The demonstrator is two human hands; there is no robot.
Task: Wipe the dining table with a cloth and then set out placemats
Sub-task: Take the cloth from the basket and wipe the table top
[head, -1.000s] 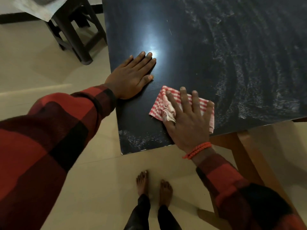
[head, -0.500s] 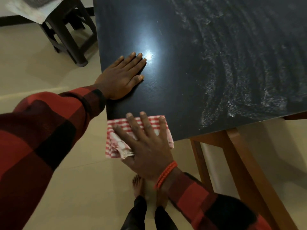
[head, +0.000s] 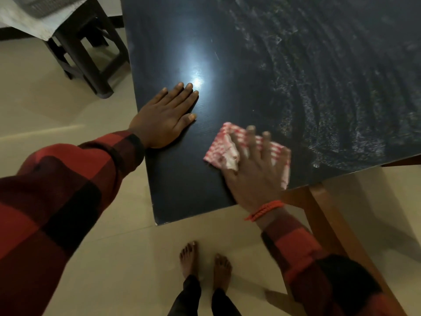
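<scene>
cloth (head: pixel 218 147): motion-blurred, part-hidden | table (head: pixel 296 65): cut off at edges

left hand (head: pixel 164 119) flat, fingers straight, right hand (head: pixel 252 172) spread palm-down (motion-blurred), both arms extended

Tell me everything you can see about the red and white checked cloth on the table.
The red and white checked cloth is a small piece of thin woven fabric, folded or bunched, with a crumpled pale fold near the thumb. It lies flat on the dark glossy table top, near the table's front edge and close to its corner. The right hand presses on it with fingers spread and straight, covering its middle; the cloth's edges show on both sides. It looks motion-blurred. The left hand lies apart from it.
</scene>
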